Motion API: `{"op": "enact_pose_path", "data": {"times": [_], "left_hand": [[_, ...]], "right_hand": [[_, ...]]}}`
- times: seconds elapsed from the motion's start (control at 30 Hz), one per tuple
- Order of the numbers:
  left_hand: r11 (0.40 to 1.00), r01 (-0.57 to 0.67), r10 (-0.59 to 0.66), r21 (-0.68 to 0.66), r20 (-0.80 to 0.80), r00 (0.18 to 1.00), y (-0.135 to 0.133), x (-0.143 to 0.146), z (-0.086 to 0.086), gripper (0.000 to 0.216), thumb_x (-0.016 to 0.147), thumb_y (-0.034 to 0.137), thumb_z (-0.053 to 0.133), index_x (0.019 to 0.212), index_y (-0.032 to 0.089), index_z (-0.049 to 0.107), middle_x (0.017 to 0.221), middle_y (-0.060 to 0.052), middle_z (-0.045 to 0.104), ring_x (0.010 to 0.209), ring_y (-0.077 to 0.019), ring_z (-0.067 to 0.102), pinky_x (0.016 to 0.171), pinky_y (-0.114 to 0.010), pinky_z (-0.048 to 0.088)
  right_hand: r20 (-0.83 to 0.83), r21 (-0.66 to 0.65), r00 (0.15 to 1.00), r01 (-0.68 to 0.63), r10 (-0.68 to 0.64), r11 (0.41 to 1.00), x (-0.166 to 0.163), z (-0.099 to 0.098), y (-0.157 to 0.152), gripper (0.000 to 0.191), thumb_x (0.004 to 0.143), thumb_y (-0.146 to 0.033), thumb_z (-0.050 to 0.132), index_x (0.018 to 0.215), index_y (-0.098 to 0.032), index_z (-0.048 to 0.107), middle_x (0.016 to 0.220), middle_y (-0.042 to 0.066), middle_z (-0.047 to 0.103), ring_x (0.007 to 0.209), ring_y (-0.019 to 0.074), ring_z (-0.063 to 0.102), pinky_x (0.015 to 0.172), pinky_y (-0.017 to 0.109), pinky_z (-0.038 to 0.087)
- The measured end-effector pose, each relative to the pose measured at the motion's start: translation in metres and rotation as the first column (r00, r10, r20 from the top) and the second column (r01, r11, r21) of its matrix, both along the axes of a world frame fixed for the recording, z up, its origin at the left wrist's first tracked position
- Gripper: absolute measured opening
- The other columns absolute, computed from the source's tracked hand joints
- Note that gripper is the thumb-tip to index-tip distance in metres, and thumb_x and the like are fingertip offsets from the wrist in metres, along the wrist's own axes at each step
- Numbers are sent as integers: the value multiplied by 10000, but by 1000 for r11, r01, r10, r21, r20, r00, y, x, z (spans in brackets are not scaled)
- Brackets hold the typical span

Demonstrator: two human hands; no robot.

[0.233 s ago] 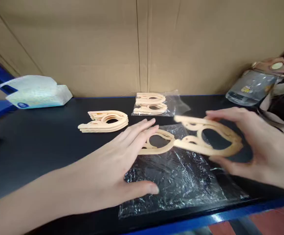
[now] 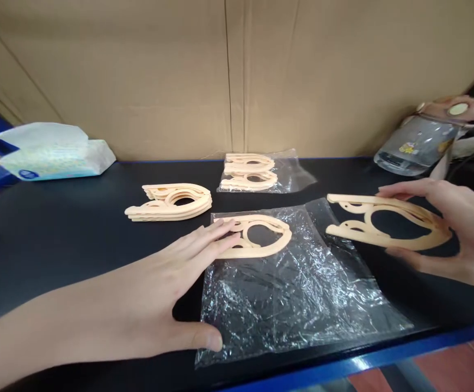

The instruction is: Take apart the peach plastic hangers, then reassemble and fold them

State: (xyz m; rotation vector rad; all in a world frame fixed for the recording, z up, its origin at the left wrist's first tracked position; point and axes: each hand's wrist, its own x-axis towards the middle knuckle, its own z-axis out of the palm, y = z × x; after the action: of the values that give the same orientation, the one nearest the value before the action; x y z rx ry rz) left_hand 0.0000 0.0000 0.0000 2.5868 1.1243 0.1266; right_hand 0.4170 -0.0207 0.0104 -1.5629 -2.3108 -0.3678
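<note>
My left hand (image 2: 167,296) lies flat and open on the black table (image 2: 57,239), fingertips on a beige plastic folding hanger (image 2: 257,237) and thumb on the edge of a clear plastic bag (image 2: 294,288). That hanger rests on the bag's upper left part. My right hand (image 2: 457,228) pinches a second beige hanger (image 2: 387,226) between fingers and thumb and holds it just above the table, right of the bag.
A loose stack of hangers (image 2: 171,201) lies left of centre. Further back, a bagged pack of hangers (image 2: 253,172) rests near the cardboard wall (image 2: 237,76). A tissue pack (image 2: 53,155) sits far left, a clear bottle (image 2: 420,144) far right. The table's blue front edge (image 2: 363,362) is close.
My right hand has carried its hanger to the right, away from the one on the bag. My left hand slid back and left, still touching the hanger on the bag.
</note>
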Motion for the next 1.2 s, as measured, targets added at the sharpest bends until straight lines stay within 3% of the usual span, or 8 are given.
{"op": "enact_pose_path", "data": {"times": [0.1, 0.2, 0.47, 0.63, 0.73, 0.9, 1.07, 1.2], "left_hand": [[995, 12, -25, -104, -130, 991, 6, 3, 6, 959, 751, 742, 557, 1519, 398, 97, 1603, 37, 119, 1447, -363, 183, 1114, -547, 348], [988, 16, -37, -153, -138, 990, 11, 6, 10, 966, 741, 738, 572, 1515, 382, 119, 1602, 28, 112, 1443, -381, 171, 1117, -566, 327], [998, -49, 48, -31, -34, 998, 0, 3, -4, 958, 730, 760, 565, 1511, 410, 135, 1598, 71, 138, 1468, -305, 144, 1178, -501, 258], [997, 24, -29, -78, -58, 998, 2, 3, -4, 989, 721, 766, 568, 1517, 401, 107, 1604, 60, 109, 1465, -327, 145, 1167, -520, 274], [999, -24, 22, -26, -58, 998, -1, 5, -4, 970, 733, 767, 554, 1515, 406, 105, 1602, 76, 110, 1473, -293, 132, 1182, -495, 252], [1000, -8, 6, -29, -75, 997, 0, 5, -5, 990, 728, 781, 542, 1520, 392, 92, 1606, 63, 79, 1477, -301, 76, 1175, -521, 245], [995, 60, -66, -82, -77, 995, 9, -2, -9, 1050, 711, 770, 574, 1526, 375, 42, 1612, 29, 10, 1465, -356, 24, 1149, -575, 260], [996, 55, -61, -74, -95, 994, 8, -3, -10, 1057, 722, 772, 560, 1527, 363, 11, 1614, 19, -10, 1467, -354, 32, 1152, -571, 258]], "right_hand": [[55, -78, 997, -42, 46, 996, -6, 2, -6, 635, 709, -557, 649, 1262, -316, 450, 1110, 43, 624, 948, 280, 607, 761, 427, 514], [53, -182, 995, -68, 79, 981, -17, 3, -12, 645, 702, -510, 683, 1271, -340, 432, 1143, 23, 614, 1010, 255, 602, 791, 374, 535], [-95, -440, 988, -152, 123, 885, -40, -3, -13, 683, 734, -460, 701, 1319, -383, 358, 1230, 16, 568, 1075, 243, 596, 844, 333, 547], [-123, -428, 974, -227, 192, 875, -50, -7, -10, 696, 770, -509, 684, 1364, -415, 334, 1267, 30, 546, 1187, 279, 496, 919, 420, 512], [-179, -444, 955, -292, 235, 847, -57, -9, -11, 706, 782, -484, 685, 1385, -437, 321, 1287, 23, 545, 1204, 279, 477, 936, 433, 499], [-291, -503, 943, -294, 161, 813, -60, -11, -11, 709, 769, -492, 696, 1388, -432, 358, 1236, 23, 581, 1140, 281, 543, 906, 423, 513], [-249, -523, 963, -227, 108, 821, -41, -7, -2, 664, 726, -498, 730, 1330, -453, 458, 1294, -2, 580, 1176, 294, 557, 944, 430, 502], [-277, -492, 956, -227, 96, 840, -47, -7, -3, 624, 722, -515, 729, 1301, -445, 505, 1197, 3, 633, 1116, 286, 594, 905, 422, 519]]}}
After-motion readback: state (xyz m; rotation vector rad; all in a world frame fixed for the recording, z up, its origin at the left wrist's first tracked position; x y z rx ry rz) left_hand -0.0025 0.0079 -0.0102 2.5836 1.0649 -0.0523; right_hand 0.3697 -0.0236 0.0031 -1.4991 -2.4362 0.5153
